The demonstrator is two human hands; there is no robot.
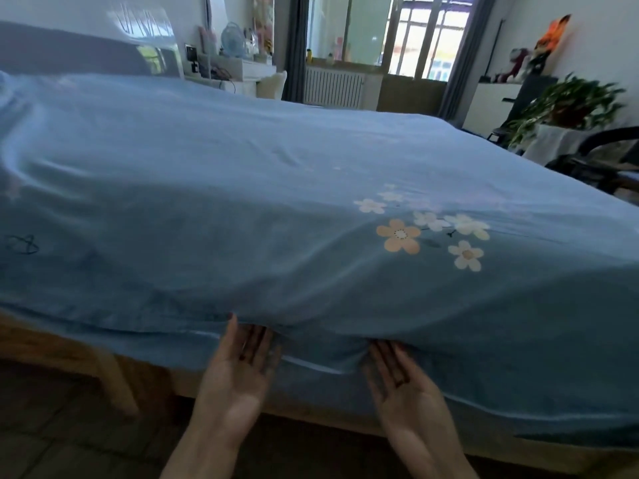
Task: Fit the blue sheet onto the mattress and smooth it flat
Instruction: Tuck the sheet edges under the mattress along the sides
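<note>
Blue sheet (242,174) covers your bed; a window (415,36) is far.
Your left hand (238,371) and right hand (404,382), palms up, fingers straight, tuck under its near edge.

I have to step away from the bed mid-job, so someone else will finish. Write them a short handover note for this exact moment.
Left hand: palm up, fingers straight, tips under the near hanging edge of the blue sheet. Holds nothing.
Right hand: the same, palm up beside it, fingertips under that edge.
Sheet: spread over the whole top of the mattress, flower print near the right corner. The near edge hangs loose over the wooden bed frame.
Done: sheet laid out over the bed.
Left: tuck the near edge in, then smooth the long creases on the left and along the front. The far side cannot be judged from here.
</note>
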